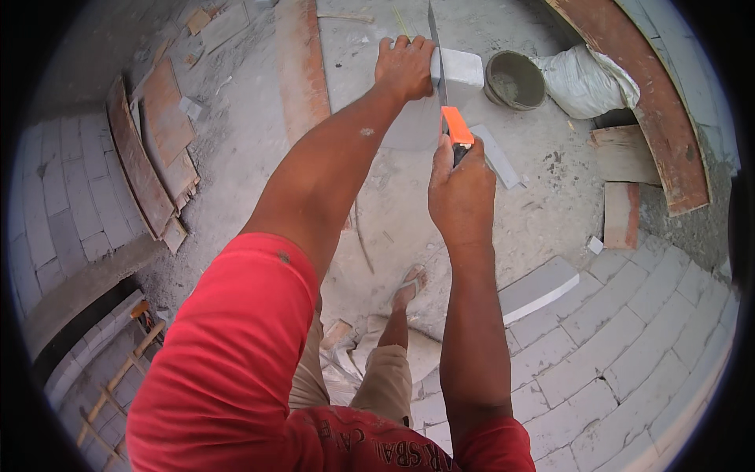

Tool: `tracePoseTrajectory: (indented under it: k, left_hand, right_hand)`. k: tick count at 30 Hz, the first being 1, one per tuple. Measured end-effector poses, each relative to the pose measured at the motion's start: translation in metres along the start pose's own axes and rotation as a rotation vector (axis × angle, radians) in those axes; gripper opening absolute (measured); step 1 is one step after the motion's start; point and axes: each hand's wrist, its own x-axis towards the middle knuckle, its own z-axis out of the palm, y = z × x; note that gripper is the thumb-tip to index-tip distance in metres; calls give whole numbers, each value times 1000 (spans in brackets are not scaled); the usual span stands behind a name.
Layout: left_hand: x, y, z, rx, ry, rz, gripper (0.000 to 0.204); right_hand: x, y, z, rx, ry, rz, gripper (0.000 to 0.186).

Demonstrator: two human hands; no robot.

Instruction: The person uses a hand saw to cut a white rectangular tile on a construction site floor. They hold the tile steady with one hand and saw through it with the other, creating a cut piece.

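Observation:
My right hand [462,189] is wrapped round the orange-and-black handle of a hand saw [442,75], whose long blade points away from me. The blade stands edge-down against a pale block [462,72], between its right part and my left hand. Ahead and to the left, my left hand [405,69] rests on the block's top with its fingers bent over the far edge. How deep the blade sits in the block cannot be made out.
A round bucket [515,81] and a white sack [586,81] stand right of the block. A flat grey strip [497,155] lies near the saw. Wooden boards [167,114] lean at the left. A loose block [539,289] lies by the block wall [598,354] at lower right.

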Motion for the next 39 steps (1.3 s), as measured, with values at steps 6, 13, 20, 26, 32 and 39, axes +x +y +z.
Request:
tracePoseTrajectory:
  k: [6,13,20,26,32,39]
  left_hand:
    - [2,-3,-4,-7,-14,-3,90]
    - [8,-2,-3,22,1,-30,88]
    - [17,-10,1,32,-21,-76,88]
    - [1,9,-3,25,-17,-58,89]
    - [1,-7,-3,9,-1,-46,86]
    - [-10,9,-3,-1,-24,-19,81]
  right_hand:
    - [-174,78,9,122,250,-354,34]
    - [21,19,9,76,119,-124,36]
    - [-186,114,18,130,117,-290,48]
    - [16,41,15,119,123,-177,42]
    - [-163,112,31,175,49,-211,50]
    - [-23,50,25,88,84,-49,43]
